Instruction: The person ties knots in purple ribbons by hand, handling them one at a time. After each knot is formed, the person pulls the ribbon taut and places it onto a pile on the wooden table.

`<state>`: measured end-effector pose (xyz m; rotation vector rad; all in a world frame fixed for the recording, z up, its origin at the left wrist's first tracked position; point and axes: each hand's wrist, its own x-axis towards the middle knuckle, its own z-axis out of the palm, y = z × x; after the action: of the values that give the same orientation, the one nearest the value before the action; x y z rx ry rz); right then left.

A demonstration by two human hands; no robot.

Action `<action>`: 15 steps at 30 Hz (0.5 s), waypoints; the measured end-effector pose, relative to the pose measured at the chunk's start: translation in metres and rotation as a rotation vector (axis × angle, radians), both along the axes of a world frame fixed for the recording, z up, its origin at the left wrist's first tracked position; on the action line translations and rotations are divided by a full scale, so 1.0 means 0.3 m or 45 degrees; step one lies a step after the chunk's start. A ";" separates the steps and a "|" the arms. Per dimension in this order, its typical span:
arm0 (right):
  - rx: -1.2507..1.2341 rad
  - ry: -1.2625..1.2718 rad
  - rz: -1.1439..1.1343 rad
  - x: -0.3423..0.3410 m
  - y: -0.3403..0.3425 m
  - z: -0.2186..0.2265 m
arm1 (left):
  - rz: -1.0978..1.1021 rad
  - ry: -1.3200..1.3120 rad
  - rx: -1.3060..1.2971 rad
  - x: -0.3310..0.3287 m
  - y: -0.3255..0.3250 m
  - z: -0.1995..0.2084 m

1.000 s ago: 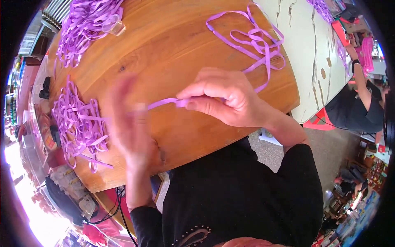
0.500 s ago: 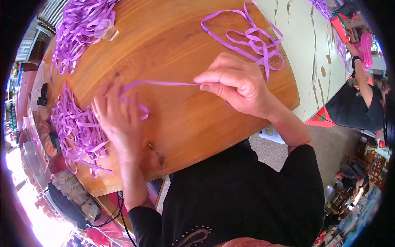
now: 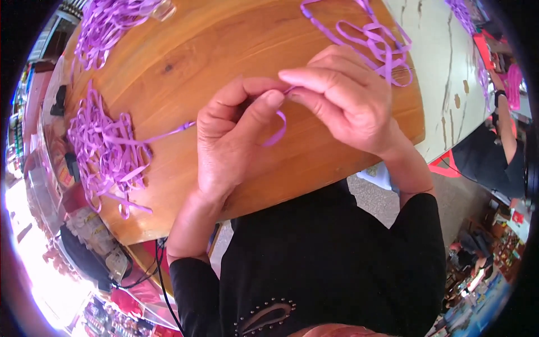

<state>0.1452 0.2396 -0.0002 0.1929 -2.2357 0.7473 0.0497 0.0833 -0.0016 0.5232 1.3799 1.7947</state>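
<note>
Close together over the wooden table, my left hand (image 3: 230,129) and my right hand (image 3: 348,98) both pinch a purple ribbon strap (image 3: 276,132). A short piece shows between the fingertips, and a loop curls down beside my left thumb. On the other side of my left hand the strap runs toward a tangled pile of purple straps (image 3: 106,143) at the left. Behind my right hand lies a loose group of purple straps (image 3: 382,48) with small darker bands on it. What sits inside my left palm is hidden.
The wooden table (image 3: 185,95) has a rounded edge near me. A bigger heap of purple straps (image 3: 106,33) lies at the far left beside a clear plastic piece (image 3: 164,10). To the right stands a white marbled table (image 3: 443,73), where another person's arm (image 3: 505,121) reaches in.
My left hand has come right from near the pile to meet my right hand, and now pinches the strap. The stretch between the hands is much shorter. The view has shifted slightly.
</note>
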 end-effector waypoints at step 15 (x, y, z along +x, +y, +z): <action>0.223 -0.066 -0.026 -0.002 -0.029 0.011 | 0.120 0.115 -0.077 -0.008 -0.016 -0.023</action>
<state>0.1447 0.2308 0.0032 0.2374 -2.3498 0.5510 0.0471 0.0786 -0.0084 0.5205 1.5384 1.8170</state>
